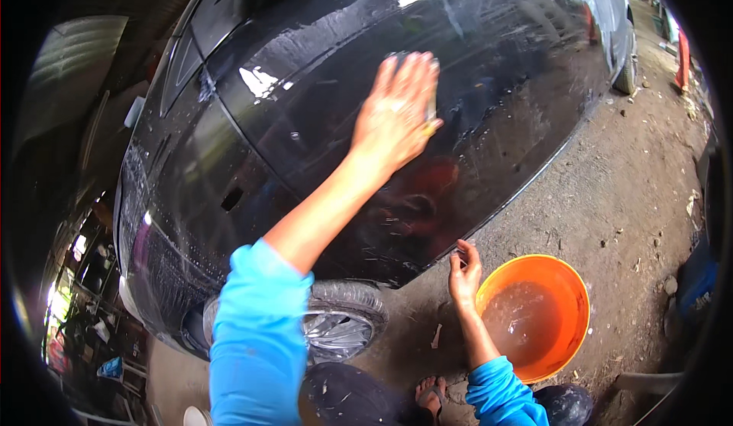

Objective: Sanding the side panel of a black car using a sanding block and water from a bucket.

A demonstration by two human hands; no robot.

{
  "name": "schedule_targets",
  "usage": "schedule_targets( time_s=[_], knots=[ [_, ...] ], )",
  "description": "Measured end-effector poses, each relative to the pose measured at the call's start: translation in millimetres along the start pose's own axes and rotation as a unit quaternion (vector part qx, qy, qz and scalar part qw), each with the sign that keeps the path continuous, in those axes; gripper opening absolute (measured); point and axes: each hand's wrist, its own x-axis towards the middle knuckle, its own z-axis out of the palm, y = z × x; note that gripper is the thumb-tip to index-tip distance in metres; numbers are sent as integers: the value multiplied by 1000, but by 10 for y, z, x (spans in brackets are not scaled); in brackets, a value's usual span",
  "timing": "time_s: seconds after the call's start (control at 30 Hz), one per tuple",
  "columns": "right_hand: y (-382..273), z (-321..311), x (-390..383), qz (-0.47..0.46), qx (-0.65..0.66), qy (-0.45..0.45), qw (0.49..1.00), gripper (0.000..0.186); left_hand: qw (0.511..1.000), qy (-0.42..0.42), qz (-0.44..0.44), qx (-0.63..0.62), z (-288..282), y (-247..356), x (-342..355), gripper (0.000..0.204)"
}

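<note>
One black car (pixel 489 121) fills the view from the left to the upper right, side-on to the person. The left hand (pixel 397 113) lies flat against its side, fingers straight and nearly together, likely so that the push spreads evenly over the smooth surface; a thin edge (pixel 434 99) shows beside the fingers, perhaps of a pad under the palm, but I cannot tell whether the hand grips it. The right hand (pixel 464 273) is held low, near the car's bottom edge, fingers loosely curled and a little apart with nothing seen in them; it may be there for balance, though whether it touches the car I cannot tell. An orange bucket (pixel 574 334) stands just beside it on the dirt ground (pixel 550 212), probably to keep the cloudy water (pixel 527 319) within easy reach.

The car's side looks dark and glossy, with bright reflections, pale streaks and scattered specks. Greyish smears cover the body near the far wheel (pixel 628 67), while the near wheel (pixel 343 327) shows metal spokes and a dull tyre
</note>
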Motion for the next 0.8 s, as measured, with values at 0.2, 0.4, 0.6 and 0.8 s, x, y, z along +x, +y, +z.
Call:
schedule_targets(
  time_s=[0.2,0.4,0.6,0.8],
  knots=[
    [409,-400,274,-2,6,26,1000,31,992,-116,-19,-49,-396,-61,-1082,84],
    [264,-404,306,2,0,15,1000,31,994,-92,-60,10,-379,-132,-814,85],
    [46,-243,153,40,14,-7,999,30,990,-142,-2,8,-482,-247,-893,83],
    [-23,-210,116,25,19,10,999,29,979,-200,35,17,-411,-106,-1224,82]
  ],
)
